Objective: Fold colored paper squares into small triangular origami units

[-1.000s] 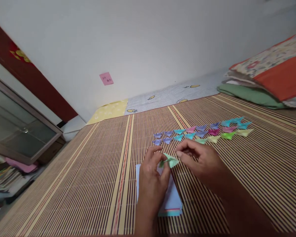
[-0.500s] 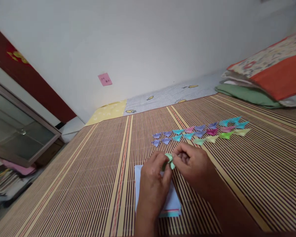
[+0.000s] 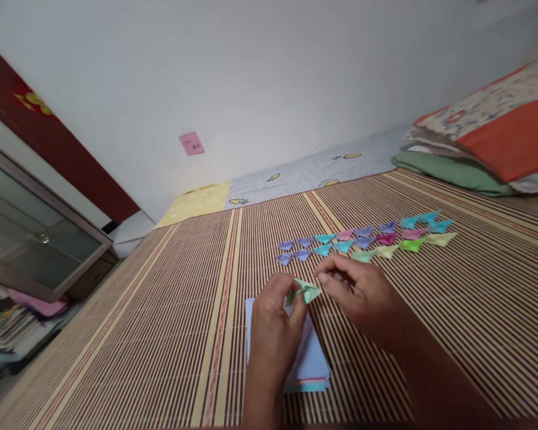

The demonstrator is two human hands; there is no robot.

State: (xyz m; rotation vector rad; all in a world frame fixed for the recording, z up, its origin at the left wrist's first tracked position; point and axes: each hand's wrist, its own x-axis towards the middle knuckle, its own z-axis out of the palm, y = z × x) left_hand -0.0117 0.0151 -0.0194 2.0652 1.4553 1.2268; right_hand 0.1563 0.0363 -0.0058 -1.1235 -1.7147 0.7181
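A folded light green paper (image 3: 310,291) is pinched between the thumb and fingers of my left hand (image 3: 275,316), above a stack of paper sheets (image 3: 311,364) with a pale blue sheet on top. Just right of the folded paper is my right hand (image 3: 356,289), its thumb and index finger close together at the paper's edge; whether they touch it or hold anything is unclear. Beyond my hands, several small folded paper boats (image 3: 387,239) in blue, purple, pink, green and yellow lie in two rows.
A striped mat (image 3: 161,322) lies beneath everything. Folded bedding (image 3: 511,137) is piled at the right. A patterned cloth (image 3: 291,176) runs along the wall, which carries a pink note (image 3: 191,143). A glass-panelled door (image 3: 36,227) is at the left.
The green paper has turned and shows a wider, flatter pointed side. My right hand has drawn slightly right, away from my left hand, which still grips the paper.
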